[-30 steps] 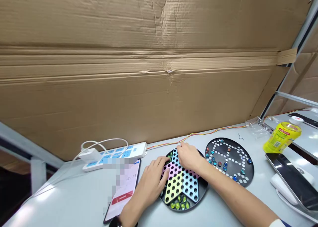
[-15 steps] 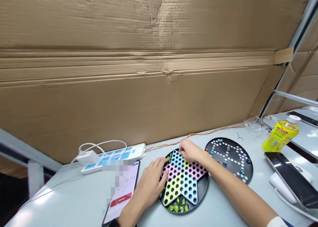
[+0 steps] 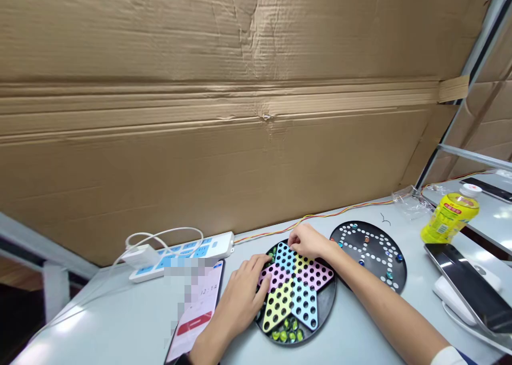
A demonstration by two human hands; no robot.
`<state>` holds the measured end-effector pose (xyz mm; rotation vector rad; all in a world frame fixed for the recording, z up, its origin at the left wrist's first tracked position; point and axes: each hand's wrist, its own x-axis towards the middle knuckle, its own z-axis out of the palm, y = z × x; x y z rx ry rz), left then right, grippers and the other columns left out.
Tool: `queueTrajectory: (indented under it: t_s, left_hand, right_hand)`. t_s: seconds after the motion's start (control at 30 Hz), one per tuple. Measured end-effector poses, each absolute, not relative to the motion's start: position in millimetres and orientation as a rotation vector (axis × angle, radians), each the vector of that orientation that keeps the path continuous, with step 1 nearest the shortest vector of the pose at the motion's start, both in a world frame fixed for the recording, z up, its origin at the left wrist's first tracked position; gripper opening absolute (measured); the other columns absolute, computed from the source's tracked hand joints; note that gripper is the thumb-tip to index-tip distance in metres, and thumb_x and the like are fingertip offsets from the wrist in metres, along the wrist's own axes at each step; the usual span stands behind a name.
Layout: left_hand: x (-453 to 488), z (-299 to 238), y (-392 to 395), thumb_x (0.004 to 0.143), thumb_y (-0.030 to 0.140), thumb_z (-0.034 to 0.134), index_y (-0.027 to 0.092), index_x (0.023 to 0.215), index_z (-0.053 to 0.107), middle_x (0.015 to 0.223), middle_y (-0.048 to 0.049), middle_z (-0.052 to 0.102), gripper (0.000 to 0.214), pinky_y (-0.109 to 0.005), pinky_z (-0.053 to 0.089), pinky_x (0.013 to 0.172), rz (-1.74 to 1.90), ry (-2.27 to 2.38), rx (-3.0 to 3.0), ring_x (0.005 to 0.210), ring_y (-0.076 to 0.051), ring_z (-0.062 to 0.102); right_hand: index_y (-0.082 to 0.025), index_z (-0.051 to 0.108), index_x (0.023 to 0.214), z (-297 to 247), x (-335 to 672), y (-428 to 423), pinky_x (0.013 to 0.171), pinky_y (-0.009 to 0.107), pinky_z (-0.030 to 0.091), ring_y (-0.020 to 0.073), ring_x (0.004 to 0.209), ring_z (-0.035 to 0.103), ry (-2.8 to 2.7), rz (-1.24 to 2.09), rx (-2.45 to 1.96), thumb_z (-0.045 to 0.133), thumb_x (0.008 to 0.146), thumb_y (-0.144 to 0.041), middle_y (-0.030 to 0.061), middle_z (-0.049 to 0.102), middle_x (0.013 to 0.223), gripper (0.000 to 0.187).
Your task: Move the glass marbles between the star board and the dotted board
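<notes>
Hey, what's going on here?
A person has both bare hands on a star-shaped Chinese checkers board: the left hand at its pink point, the right hand by its blue and yellow points. Glass marbles lie in the black round tray beneath it. A second black round board sits to the right, with scattered marbles.

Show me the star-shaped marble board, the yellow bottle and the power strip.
star-shaped marble board [image 3: 296, 295], head view, centre where the coloured points meet
yellow bottle [image 3: 442, 222], head view, on the label
power strip [image 3: 218, 243], head view, on its white end
</notes>
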<state>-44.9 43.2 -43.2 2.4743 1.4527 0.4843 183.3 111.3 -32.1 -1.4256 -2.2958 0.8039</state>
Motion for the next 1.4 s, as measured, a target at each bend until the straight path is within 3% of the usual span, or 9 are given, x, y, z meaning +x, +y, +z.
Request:
queueTrajectory:
  t_s: [0.13,0.5,0.73,0.87,1.4]
  left_hand:
    - [-45,-44,43,0.100,0.037,0.039,0.027,0.127,0.056,0.127,-0.0060,0.064,0.033,-0.041,0.051,0.091,0.487,1.454,2.476,0.111,-0.025,0.061]
    - [-45,-44,43,0.100,0.037,0.039,0.027,0.127,0.056,0.128,-0.0058,0.064,0.034,-0.041,0.051,0.091,0.488,1.464,2.479,0.111,-0.026,0.062]
    - [-45,-43,43,0.100,0.038,0.038,0.027,0.127,0.056,0.128,-0.0068,0.064,0.034,-0.042,0.051,0.092,0.487,1.447,2.472,0.111,-0.026,0.061]
    - [-45,-42,43,0.100,0.038,0.038,0.026,0.126,0.056,0.126,-0.0068,0.064,0.034,-0.042,0.051,0.092,0.486,1.446,2.465,0.110,-0.027,0.061]
    - [-44,-41,42,0.100,0.038,0.038,0.026,0.127,0.056,0.127,-0.0058,0.064,0.034,-0.042,0.050,0.094,0.463,1.450,2.457,0.113,-0.027,0.061]
  right_hand:
    - [-0.013,0.077,0.083,-30,183,107,0.063,0.020,0.042,0.0126,0.067,0.061,-2.337,0.759,-1.448,0.053,0.075,-0.003,0.0040,0.075,0.077,0.027]
    - [-0.017,0.075,0.094,-22,183,99,0.075,0.026,0.046,0.0198,0.091,0.066,-2.530,0.536,-1.471,0.049,0.086,-0.010,0.0098,0.075,0.100,0.028]
    - [-0.010,0.071,0.106,-21,178,89,0.083,0.036,0.049,0.0296,0.104,0.065,-2.599,0.307,-1.580,0.042,0.095,-0.015,0.0205,0.068,0.113,0.031]
    - [-0.009,0.069,0.112,-27,178,88,0.090,0.040,0.048,0.0321,0.110,0.062,-2.604,0.196,-1.594,0.041,0.100,-0.024,0.0211,0.068,0.115,0.034]
    - [-0.010,0.072,0.105,-36,178,98,0.091,0.042,0.045,0.0307,0.095,0.071,-2.610,0.047,-1.629,0.043,0.103,-0.034,0.0179,0.076,0.101,0.038]
